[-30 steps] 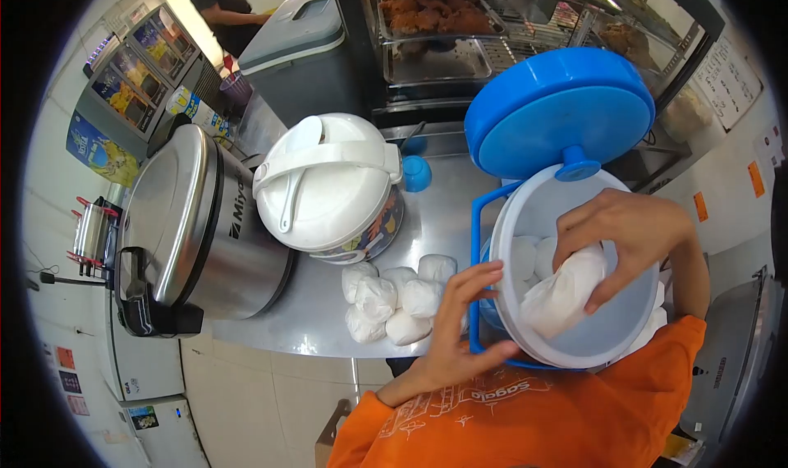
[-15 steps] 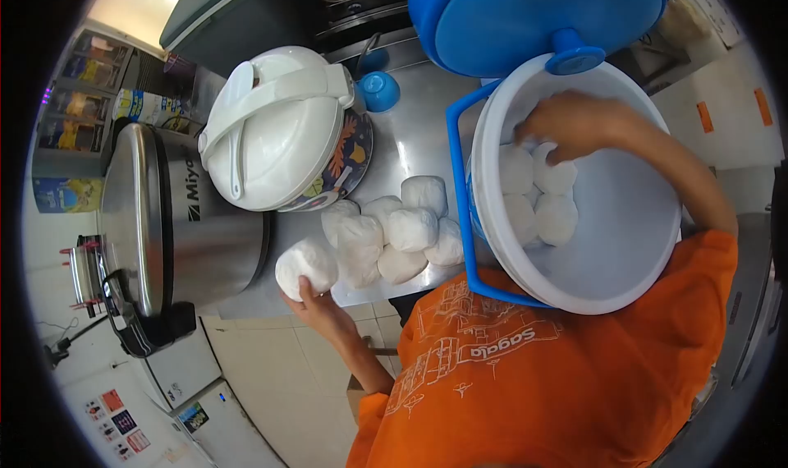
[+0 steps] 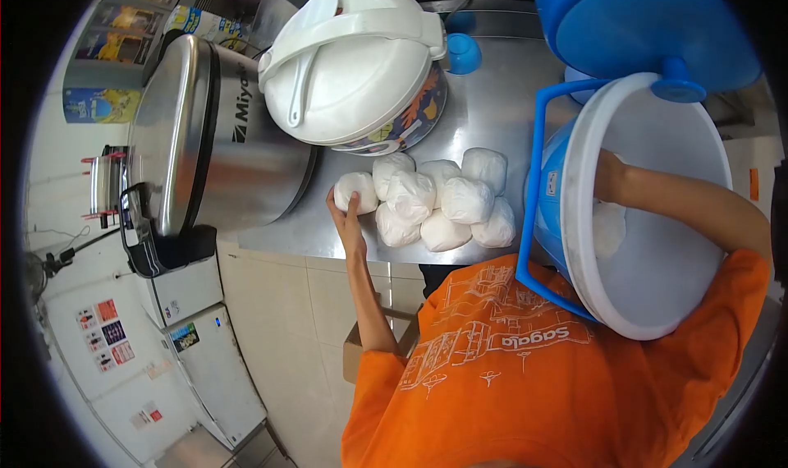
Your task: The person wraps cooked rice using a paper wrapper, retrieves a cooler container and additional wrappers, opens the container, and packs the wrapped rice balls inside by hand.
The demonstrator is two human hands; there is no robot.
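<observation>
Take the clock face from the heap (image 3: 410,197) of white bundles on the bench (image 3: 509,82). Your left hand (image 3: 347,219) is at nine o'clock, thumb and fingers closed on a bundle (image 3: 355,189) at the heap's edge; whether that bundle is off the steel, I cannot tell. Your right hand (image 3: 609,176) is well apart from it, at three o'clock, reaching inside the tub (image 3: 579,222); the fingers are hidden, so I cannot tell whether they grip anything. Another bundle (image 3: 609,234) shows inside, just below that hand. The pot (image 3: 345,82) sits at eleven, the cup (image 3: 464,53) near twelve, the lid (image 3: 648,37) tilted at two. The step in hand looks to be handling bundles, one hand at the heap, one in the tub. The next move calls for a soft, even left grip, since the wrapping looks thin, and for your right forearm to clear the rim.
</observation>
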